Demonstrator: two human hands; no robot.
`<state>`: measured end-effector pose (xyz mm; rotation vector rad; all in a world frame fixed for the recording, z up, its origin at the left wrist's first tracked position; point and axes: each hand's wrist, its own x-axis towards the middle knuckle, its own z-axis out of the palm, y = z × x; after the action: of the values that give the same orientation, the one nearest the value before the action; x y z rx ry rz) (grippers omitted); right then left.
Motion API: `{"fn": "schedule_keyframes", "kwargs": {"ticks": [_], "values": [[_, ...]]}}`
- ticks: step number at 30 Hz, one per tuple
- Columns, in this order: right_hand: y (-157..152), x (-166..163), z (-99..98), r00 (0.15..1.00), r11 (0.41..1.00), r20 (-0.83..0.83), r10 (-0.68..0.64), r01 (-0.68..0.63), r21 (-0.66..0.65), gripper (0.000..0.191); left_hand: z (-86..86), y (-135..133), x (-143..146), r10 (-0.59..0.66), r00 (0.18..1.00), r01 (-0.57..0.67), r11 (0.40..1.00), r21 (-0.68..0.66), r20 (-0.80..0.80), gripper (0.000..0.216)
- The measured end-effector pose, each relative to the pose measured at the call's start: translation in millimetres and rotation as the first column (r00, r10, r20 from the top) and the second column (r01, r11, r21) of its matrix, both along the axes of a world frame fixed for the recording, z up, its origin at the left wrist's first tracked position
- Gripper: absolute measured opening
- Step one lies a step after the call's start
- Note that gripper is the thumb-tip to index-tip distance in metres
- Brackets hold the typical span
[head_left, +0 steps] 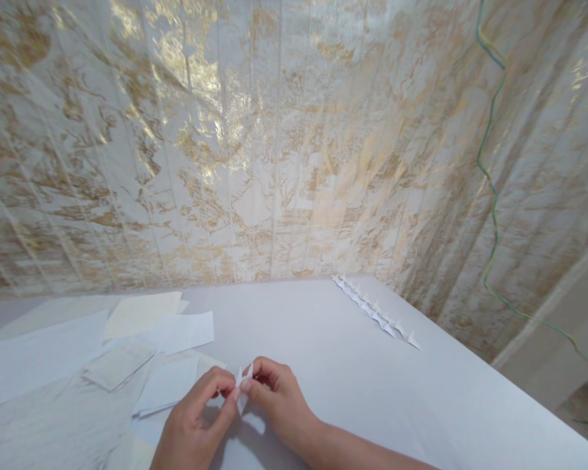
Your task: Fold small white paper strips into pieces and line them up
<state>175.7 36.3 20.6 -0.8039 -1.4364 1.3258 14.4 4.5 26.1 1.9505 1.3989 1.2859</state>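
Observation:
Near the front of the white table [323,365], a small origami crane [242,406] of white paper is pinched between both hands. Two narrow points stick up from it, and a third points down. My left hand [196,418] grips its left side between thumb and forefinger. From the right, my right hand [279,395] pinches it with the thumb in front and fingers behind. Fingertips hide much of the folded paper. Left of my left hand lies a small stack of white paper squares [169,385].
Two rows of small folded paper cranes [367,303] run along the table's far right. Paper sheets [44,352], a cream sheet [144,313] and another square stack [120,365] cover the left. A gold-patterned curtain [274,163] hangs behind; a green cord [492,209] hangs at right.

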Motion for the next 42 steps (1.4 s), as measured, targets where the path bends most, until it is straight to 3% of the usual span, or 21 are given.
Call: {"fn": "schedule_keyframes", "kwargs": {"ticks": [6,11,16,22,29,34,42], "values": [[3,0,-1.7,0.997,0.994,-0.057,-0.05,0.044,-0.1,0.039,6.2,-4,5,0.021,0.998,-0.014,0.994,-0.109,0.057,0.027],[4,-3,-3.1,0.991,0.989,-0.134,-0.028,0.008,-0.149,0.04,8.5,-8,9,0.067,0.986,-0.05,0.992,-0.114,0.152,0.026],[2,-1,6.5,0.991,0.996,-0.12,-0.053,0.045,-0.072,0.037,-1.6,-2,5,0.031,0.998,-0.026,0.995,-0.101,0.05,0.027],[-4,-3,14.4,0.964,0.981,-0.265,0.027,-0.077,-0.179,0.04,-9.8,2,2,-0.064,0.997,0.054,0.977,-0.208,-0.041,0.038],[-6,-2,18.0,0.953,0.979,-0.293,-0.084,0.025,-0.201,0.034,-11.2,1,6,-0.054,0.989,0.023,0.975,-0.221,-0.136,0.038],[-6,-2,17.7,0.94,0.956,-0.31,-0.142,0.049,-0.29,0.036,-6.7,1,8,-0.068,0.995,0.044,0.961,-0.274,-0.077,0.037],[-5,-3,16.5,0.961,0.969,-0.27,-0.055,-0.014,-0.246,0.041,2.3,-2,6,0.006,0.999,0.01,0.942,-0.334,0.045,0.041]]}}
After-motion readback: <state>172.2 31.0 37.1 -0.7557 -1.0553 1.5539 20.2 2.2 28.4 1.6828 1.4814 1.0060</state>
